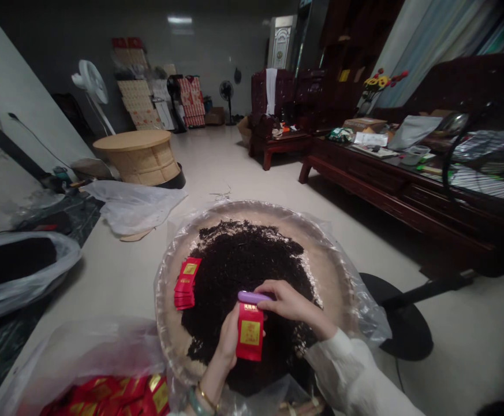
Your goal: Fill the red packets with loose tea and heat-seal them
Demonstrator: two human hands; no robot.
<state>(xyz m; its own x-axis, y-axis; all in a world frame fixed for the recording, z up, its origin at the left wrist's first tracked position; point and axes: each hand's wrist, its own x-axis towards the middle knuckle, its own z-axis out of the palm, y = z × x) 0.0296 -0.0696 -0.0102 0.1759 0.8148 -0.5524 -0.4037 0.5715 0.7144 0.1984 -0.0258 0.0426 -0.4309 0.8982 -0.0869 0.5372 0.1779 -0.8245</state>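
Note:
My left hand holds a small red packet with a gold label upright over a pile of dark loose tea. My right hand grips a purple scoop right at the packet's top. The tea lies on a wide round tray lined with clear plastic. A stack of flat red packets rests on the tea's left edge. More red packets fill a clear bag at the lower left.
A dark wooden table with clutter runs along the right. A black fan base stands by the tray. A round wooden drum and plastic sheet lie behind; a bag of dark tea sits left.

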